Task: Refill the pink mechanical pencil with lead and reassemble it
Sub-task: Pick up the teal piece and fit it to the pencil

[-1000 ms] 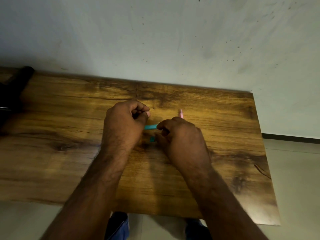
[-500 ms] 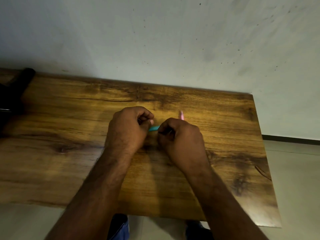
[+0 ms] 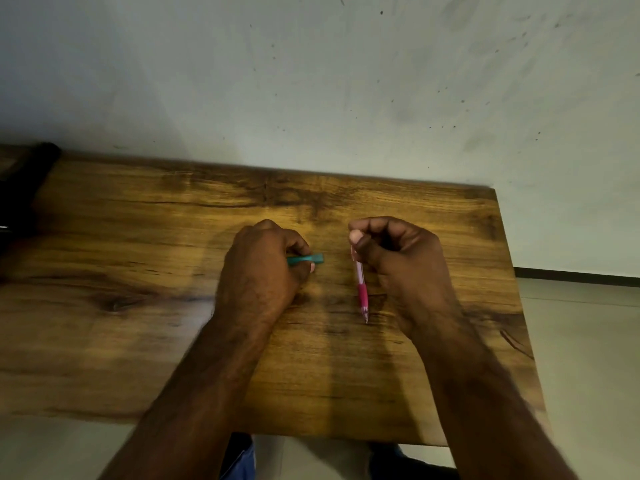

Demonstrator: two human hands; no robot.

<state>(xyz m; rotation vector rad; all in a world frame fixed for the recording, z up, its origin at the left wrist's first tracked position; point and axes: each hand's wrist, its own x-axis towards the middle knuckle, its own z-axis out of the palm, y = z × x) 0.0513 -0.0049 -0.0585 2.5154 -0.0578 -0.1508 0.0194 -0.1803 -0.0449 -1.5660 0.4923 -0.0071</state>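
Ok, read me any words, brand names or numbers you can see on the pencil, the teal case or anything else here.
No text can be read.
Pink mechanical pencil, held in the right hand: no print visible.
Teal lead case, held in the left hand: mostly covered and blurred, no label legible.
Wooden table: only wood grain.

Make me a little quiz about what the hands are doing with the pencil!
1. True or false: the right hand holds the pink pencil with its tip pointing toward the person.
2. Which hand holds the teal case?
3. Do the two hands touch? A) yes B) no, bare wooden table shows between them

Key: 1 true. 2 the left hand. 3 B.
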